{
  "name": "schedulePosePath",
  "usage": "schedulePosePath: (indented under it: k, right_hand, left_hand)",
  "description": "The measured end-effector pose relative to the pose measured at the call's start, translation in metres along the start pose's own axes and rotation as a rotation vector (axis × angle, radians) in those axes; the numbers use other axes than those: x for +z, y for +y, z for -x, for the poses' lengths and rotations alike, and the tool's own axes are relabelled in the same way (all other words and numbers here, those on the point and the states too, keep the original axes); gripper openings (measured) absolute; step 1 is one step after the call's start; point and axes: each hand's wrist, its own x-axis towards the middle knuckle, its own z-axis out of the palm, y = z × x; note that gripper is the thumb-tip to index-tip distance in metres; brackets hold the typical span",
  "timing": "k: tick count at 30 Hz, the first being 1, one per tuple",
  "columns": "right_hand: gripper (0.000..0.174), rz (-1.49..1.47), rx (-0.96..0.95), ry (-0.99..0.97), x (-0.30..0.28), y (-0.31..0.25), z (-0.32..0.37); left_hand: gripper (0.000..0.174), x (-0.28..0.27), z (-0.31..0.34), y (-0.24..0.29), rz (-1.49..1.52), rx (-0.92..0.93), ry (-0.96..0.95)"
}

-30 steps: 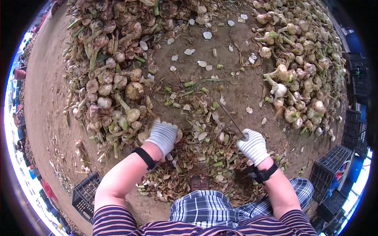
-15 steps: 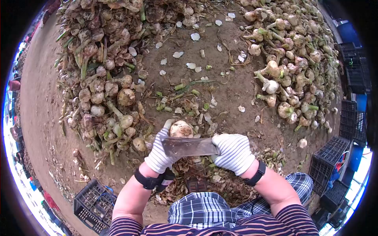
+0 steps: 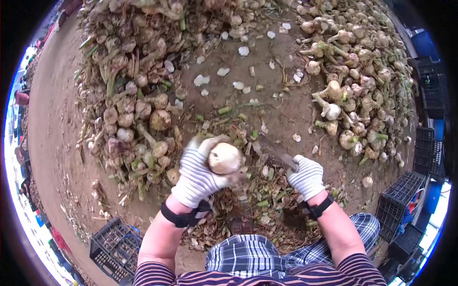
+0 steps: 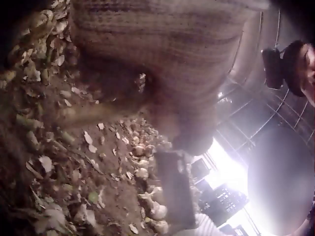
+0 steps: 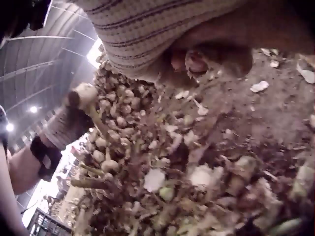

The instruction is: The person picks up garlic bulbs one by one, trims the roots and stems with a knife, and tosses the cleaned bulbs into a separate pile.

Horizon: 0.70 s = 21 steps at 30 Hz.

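In the head view, the gloved left hand grips a large pale garlic bulb, its stem end blurred toward the lower right. The gloved right hand holds a flat metal blade by its near end, the blade slanting up and left, apart from the bulb. The left wrist view shows the striped glove close up and the blade beyond it. In the right wrist view the left hand holds the bulb with its stem hanging down; the right hand's glove fills the top.
Heaps of garlic with stems lie at the left and right. Peelings and cut stems litter the soil between the hands and the legs. A black crate stands at lower left; more crates line the right side.
The blade, which lay across in front of the bulb, has swung away with the right hand to the right. The left hand has turned and raised the bulb slightly.
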Motion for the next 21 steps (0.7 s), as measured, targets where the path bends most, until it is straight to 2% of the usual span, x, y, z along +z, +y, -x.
schedulePosePath:
  k: [2,4,5,6,7,8,10,11,12,14,15,17,18,20,21]
  right_hand:
    - [0.011,-0.233,-0.011,0.022,-0.007,-0.012,0.007]
    - [0.011,-0.511,-0.033,-0.041,0.006,-0.015,0.014]
    - [0.011,-0.568,-0.044,-0.069,0.032,-0.011,0.019]
    - [0.012,-0.624,-0.053,-0.097,0.034,-0.025,0.017]
    - [0.011,-0.854,-0.065,-0.170,0.024,-0.028,0.027]
    - [0.011,-0.854,-0.057,-0.172,0.027,-0.027,0.025]
    - [0.012,-0.786,0.009,-0.286,0.036,-0.024,0.016]
    - [0.015,-0.602,-0.031,-0.273,0.013,-0.032,0.014]
    - [0.015,-0.601,-0.031,-0.274,0.005,-0.034,0.013]
    - [0.017,-0.430,-0.155,-0.249,-0.006,-0.037,0.011]
    - [0.017,-0.427,-0.158,-0.250,-0.013,-0.040,0.010]
    - [0.019,-0.231,-0.224,-0.289,-0.024,-0.048,0.008]
    - [0.019,-0.231,-0.225,-0.292,-0.027,-0.049,0.006]
    - [0.022,-0.154,-0.216,-0.353,-0.031,-0.051,0.003]
    - [0.024,-0.122,-0.145,-0.389,-0.029,-0.045,0.002]
  left_hand:
    - [0.084,-0.009,-0.002,-0.013,-0.039,-0.171,-0.016]
    - [0.082,-0.007,0.001,-0.022,0.041,-0.145,0.022]
    - [0.078,-0.005,0.003,-0.015,0.435,-0.299,0.030]
    - [0.074,-0.002,0.004,-0.011,0.831,-0.450,0.036]
    - [0.081,-0.001,0.012,-0.040,0.939,-0.529,-0.128]
    - [0.081,0.001,0.014,-0.034,0.940,-0.535,-0.134]
    - [0.066,0.002,0.019,-0.014,1.388,-0.656,-0.187]
    - [0.059,0.011,0.036,-0.036,1.423,-0.750,-0.139]
    - [0.051,0.001,0.029,-0.016,1.434,-0.797,-0.241]
    - [0.044,0.001,0.021,-0.007,1.452,-0.842,-0.346]
    - [0.044,0.003,0.017,-0.006,1.455,-0.840,-0.343]
    - [0.030,0.006,0.010,-0.005,1.028,-0.870,-0.508]
    - [0.030,0.008,0.009,-0.001,1.028,-0.872,-0.506]
    - [0.021,0.009,0.008,0.006,0.659,-0.724,-0.441]
    - [0.014,0.008,0.011,0.006,0.502,-0.559,-0.376]
